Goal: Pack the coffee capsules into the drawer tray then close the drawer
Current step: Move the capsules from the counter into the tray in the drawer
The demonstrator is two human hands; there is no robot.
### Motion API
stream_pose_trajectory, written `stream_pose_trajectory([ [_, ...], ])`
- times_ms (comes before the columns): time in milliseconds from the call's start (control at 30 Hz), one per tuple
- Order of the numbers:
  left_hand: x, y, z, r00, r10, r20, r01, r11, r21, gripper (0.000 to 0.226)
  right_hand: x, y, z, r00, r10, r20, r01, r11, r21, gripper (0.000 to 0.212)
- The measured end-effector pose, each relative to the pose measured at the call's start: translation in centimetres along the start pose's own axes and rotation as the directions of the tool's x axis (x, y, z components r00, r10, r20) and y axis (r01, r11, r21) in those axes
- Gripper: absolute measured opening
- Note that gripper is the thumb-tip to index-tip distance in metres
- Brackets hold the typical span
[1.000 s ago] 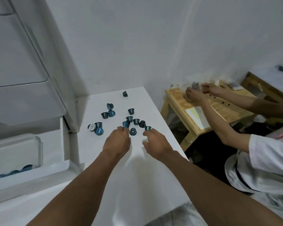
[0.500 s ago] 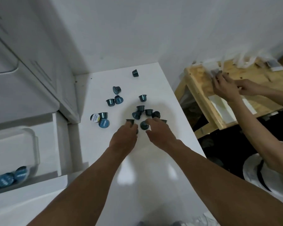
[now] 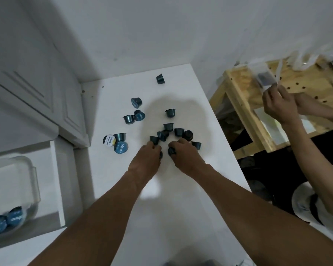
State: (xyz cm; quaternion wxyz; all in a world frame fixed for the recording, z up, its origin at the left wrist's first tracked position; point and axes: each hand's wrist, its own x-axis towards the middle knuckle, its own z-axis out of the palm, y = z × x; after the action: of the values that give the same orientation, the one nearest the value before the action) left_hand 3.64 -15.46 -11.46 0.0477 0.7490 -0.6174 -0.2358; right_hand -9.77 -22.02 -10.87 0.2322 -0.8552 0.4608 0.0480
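Note:
Several dark teal coffee capsules (image 3: 168, 127) lie scattered on the white tabletop (image 3: 181, 208). My left hand (image 3: 145, 161) curls over a capsule (image 3: 160, 154) at the near edge of the cluster, its fingertips beside another capsule (image 3: 154, 140). My right hand (image 3: 183, 156) grips a capsule (image 3: 171, 151) between thumb and fingers. One capsule (image 3: 160, 79) lies alone far back. The open drawer (image 3: 52, 181) at left holds a clear tray (image 3: 30, 181) with a few blue-lidded capsules (image 3: 14, 217) in its near corner.
White cabinet doors (image 3: 37, 89) rise at the left. A wooden table (image 3: 258, 89) stands at right, where another person's hands (image 3: 281, 104) handle small items. The tabletop's right edge drops off close to my right hand.
Both hands slid forward into the capsule cluster and their fingers closed round capsules. The camera tilted down and left, bringing more of the drawer tray into view.

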Motion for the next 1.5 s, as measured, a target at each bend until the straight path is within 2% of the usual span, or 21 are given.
stream_pose_trajectory([
  [233,-1.1,0.4,-0.6,0.999,-0.011,-0.050,0.010,1.000,-0.022,0.019,-1.0,-0.2,-0.5,1.000,0.018,0.025,-0.018,1.000,-0.001,0.020],
  [400,-3.3,1.4,-1.9,0.996,-0.083,-0.011,0.082,0.995,-0.065,0.035,-2.8,-0.5,-1.3,1.000,-0.006,0.004,0.006,1.000,0.018,0.020],
  [567,-6.4,2.9,-2.2,0.981,-0.173,-0.087,0.157,0.972,-0.173,0.033,-5.3,-0.5,-2.6,0.999,-0.032,0.020,0.031,0.998,0.058,0.042],
  [800,-12.2,6.3,-2.8,0.965,-0.194,-0.177,0.168,0.974,-0.154,0.028,-10.3,0.0,-4.8,0.992,-0.112,-0.064,0.117,0.990,0.083,0.030],
  [900,-14.6,8.0,-2.9,0.943,-0.238,-0.231,0.204,0.965,-0.164,0.029,-12.4,-0.2,-5.8,0.992,-0.118,-0.041,0.120,0.991,0.059,0.031],
  [1100,-19.5,10.1,-4.5,0.860,-0.310,-0.406,0.240,0.947,-0.214,0.026,-16.5,-2.2,-8.1,0.977,-0.195,-0.087,0.202,0.975,0.092,0.026],
  [1300,-25.1,10.6,-7.7,0.705,-0.363,-0.610,0.275,0.932,-0.237,0.027,-19.6,-6.3,-10.7,0.935,-0.295,-0.195,0.318,0.943,0.097,0.023],
  [1400,-27.6,9.8,-9.3,0.632,-0.385,-0.673,0.275,0.923,-0.270,0.025,-21.0,-9.2,-11.8,0.901,-0.343,-0.267,0.381,0.918,0.105,0.019],
  [1500,-29.8,8.4,-10.7,0.555,-0.445,-0.702,0.273,0.895,-0.352,0.021,-21.7,-12.2,-11.8,0.863,-0.386,-0.326,0.458,0.870,0.184,0.015],
])
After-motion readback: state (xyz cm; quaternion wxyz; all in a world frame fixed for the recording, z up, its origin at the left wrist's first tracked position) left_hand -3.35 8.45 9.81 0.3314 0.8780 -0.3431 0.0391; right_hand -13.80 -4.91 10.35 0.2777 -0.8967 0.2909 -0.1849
